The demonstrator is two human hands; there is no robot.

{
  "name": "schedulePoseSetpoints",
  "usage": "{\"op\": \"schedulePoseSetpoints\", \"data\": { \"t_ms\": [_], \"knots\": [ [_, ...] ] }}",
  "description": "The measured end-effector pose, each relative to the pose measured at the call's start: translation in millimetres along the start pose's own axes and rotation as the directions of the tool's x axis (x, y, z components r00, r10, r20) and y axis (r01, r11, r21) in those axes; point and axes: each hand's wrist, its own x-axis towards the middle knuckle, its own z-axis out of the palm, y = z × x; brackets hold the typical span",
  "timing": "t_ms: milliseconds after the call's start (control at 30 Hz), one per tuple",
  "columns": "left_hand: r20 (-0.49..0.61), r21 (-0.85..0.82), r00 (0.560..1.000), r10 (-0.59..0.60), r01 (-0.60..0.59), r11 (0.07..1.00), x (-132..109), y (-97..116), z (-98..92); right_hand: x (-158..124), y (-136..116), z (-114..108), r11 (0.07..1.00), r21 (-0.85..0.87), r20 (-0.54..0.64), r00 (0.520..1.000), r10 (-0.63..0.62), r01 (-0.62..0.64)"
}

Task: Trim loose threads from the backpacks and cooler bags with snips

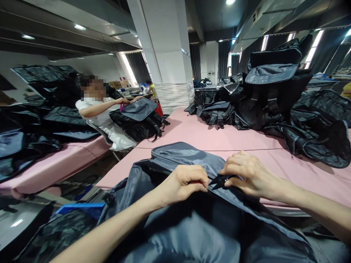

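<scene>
A large backpack (pixel 189 233) with a grey-blue lining lies open before me, its flap (pixel 186 153) folded back over the table edge. My left hand (pixel 189 180) is closed in a pinch on the seam at the opening's edge. Just to its right, my right hand (pixel 244 173) is closed around small black thread snips (pixel 218 181), whose pointed blades are angled toward the left fingers and close to the seam. Whatever thread may lie between the fingertips is too small to make out.
A pink-covered table (pixel 175 128) stretches ahead. Black backpacks (pixel 271 87) are heaped on its right side. At the left, a seated person (pixel 98 106) handles another backpack (pixel 139 113). Farther left, a second pink table (pixel 63 164) bears more bags. A white pillar (pixel 164 47) rises behind.
</scene>
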Motion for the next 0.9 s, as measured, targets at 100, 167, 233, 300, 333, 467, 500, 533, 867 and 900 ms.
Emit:
{"op": "schedulePoseSetpoints", "data": {
  "t_ms": [100, 167, 233, 300, 333, 467, 500, 533, 867, 900],
  "knots": [
    [-0.002, -0.027, 1.000, -0.027, 0.027, 0.999, 0, 1, -3.2, 4, -3, -1, 1.000, 0.025, 0.068, 0.998, -0.018, 0.017],
    [0.050, -0.006, 0.999, -0.012, 0.012, 1.000, 0, 3, -1.4, 0, 1, -6, 0.995, 0.096, 0.085, 0.996, -0.010, 0.002],
    [0.080, 0.123, 0.997, 0.010, -0.019, 0.992, 2, 7, 6.8, -10, 8, -14, 0.986, 0.162, 0.044, 0.999, 0.030, -0.037],
    [0.038, 0.343, 0.999, 0.012, -0.025, 0.939, 4, 12, 21.5, -24, 16, -23, 0.979, 0.176, -0.019, 0.994, 0.106, -0.101],
    [0.000, 0.443, 1.000, 0.014, -0.012, 0.896, 5, 15, 30.3, -31, 19, -27, 0.977, 0.167, -0.043, 0.989, 0.142, -0.133],
    [-0.052, 0.626, 0.998, 0.019, 0.018, 0.780, 12, 26, 61.7, -53, 21, -35, 0.971, 0.114, -0.076, 0.972, 0.221, -0.211],
    [-0.041, 0.638, 0.999, 0.013, 0.016, 0.770, 13, 28, 66.2, -56, 21, -36, 0.971, 0.111, -0.076, 0.972, 0.221, -0.212],
    [-0.025, 0.642, 1.000, -0.002, 0.017, 0.766, 13, 30, 69.2, -59, 19, -36, 0.971, 0.112, -0.079, 0.973, 0.218, -0.209],
    [0.129, 0.513, 0.986, -0.101, 0.021, 0.858, 5, 35, 63.9, -62, 14, -24, 0.967, 0.182, -0.052, 0.980, 0.190, -0.178],
    [0.116, 0.479, 0.989, -0.088, 0.022, 0.877, 5, 34, 63.2, -63, 12, -22, 0.966, 0.192, -0.043, 0.982, 0.185, -0.174]
  ]
}}
